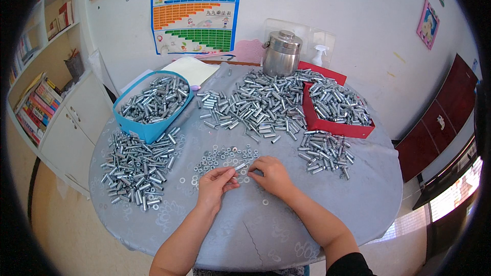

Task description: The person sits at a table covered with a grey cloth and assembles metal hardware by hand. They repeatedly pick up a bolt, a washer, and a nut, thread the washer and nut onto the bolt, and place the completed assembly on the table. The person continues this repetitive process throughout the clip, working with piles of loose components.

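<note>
My left hand (217, 186) pinches a short silvery sleeve bolt (240, 166) between thumb and fingertips, its free end pointing toward my right hand. Just beside it, my right hand (270, 175) has thumb and forefinger pressed together near the bolt's end. Whatever they grip is too small to name. Under and beyond both hands lie loose nuts (208, 161) and flat washers (195, 178), spread over the grey tablecloth (220, 245). One washer (265, 202) rests apart, nearer to me than my right hand.
A blue bin (148, 132) full of sleeve bolts stands at left, with a bolt heap (135, 168) before it. A larger heap (266, 97) covers the far middle. At right sits a filled red box (337, 129). Behind stand a steel pot (282, 56) and a spray bottle (318, 56).
</note>
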The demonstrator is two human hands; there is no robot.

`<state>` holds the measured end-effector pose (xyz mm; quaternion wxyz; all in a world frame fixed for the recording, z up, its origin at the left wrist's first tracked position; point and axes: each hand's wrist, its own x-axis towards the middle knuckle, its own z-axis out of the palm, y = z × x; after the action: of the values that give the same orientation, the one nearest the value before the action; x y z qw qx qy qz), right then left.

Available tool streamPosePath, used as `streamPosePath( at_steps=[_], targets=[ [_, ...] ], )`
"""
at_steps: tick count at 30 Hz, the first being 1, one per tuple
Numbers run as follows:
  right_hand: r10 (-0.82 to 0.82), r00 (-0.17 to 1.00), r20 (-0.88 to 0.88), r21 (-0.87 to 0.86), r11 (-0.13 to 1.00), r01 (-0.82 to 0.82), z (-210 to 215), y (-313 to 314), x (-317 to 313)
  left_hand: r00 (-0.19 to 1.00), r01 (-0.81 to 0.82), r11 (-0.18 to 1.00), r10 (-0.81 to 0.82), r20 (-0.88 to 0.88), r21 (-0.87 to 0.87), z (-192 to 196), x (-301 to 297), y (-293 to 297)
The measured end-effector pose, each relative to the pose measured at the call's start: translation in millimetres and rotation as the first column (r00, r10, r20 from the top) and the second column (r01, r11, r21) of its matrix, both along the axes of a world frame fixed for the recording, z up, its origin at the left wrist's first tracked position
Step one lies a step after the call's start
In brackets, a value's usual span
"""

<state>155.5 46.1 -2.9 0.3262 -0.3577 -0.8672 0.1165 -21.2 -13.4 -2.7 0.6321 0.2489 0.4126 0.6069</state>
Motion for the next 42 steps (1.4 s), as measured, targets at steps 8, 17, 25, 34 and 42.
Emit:
streamPosePath(
  at_steps=[8, 17, 25, 34, 42],
  targets=[
    [-0.158, 0.939, -0.304, -0.411, 0.911, 0.021, 3.8, -8.5, 0.3, 1.0, 0.004, 1.0, -0.005, -0.006, -0.016, -1.2, -0.5, -0.1],
    [-0.288, 0.694, -0.659, -0.685, 0.612, -0.396, 7.4, -5.3, 6.6, 0.995, 0.097, 0.994, -0.098, -0.024, -0.045, -1.7, 2.0, -0.2],
    [-0.337, 0.683, -0.648, -0.719, 0.568, -0.401, 2.8, -4.3, 6.5, 0.982, 0.183, 0.981, -0.179, 0.067, -0.06, -3.5, -2.1, -0.5],
    [-0.34, 0.771, -0.538, -0.611, 0.788, -0.079, 4.5, 1.8, 11.8, 0.967, 0.21, 0.976, -0.199, 0.157, -0.056, -6.2, -2.4, 0.6],
    [-0.274, 0.961, 0.046, -0.05, 0.96, 0.276, 10.1, 3.0, 26.3, 0.97, 0.163, 0.985, -0.15, 0.19, -0.05, -6.0, -3.9, 1.2]
  ],
)
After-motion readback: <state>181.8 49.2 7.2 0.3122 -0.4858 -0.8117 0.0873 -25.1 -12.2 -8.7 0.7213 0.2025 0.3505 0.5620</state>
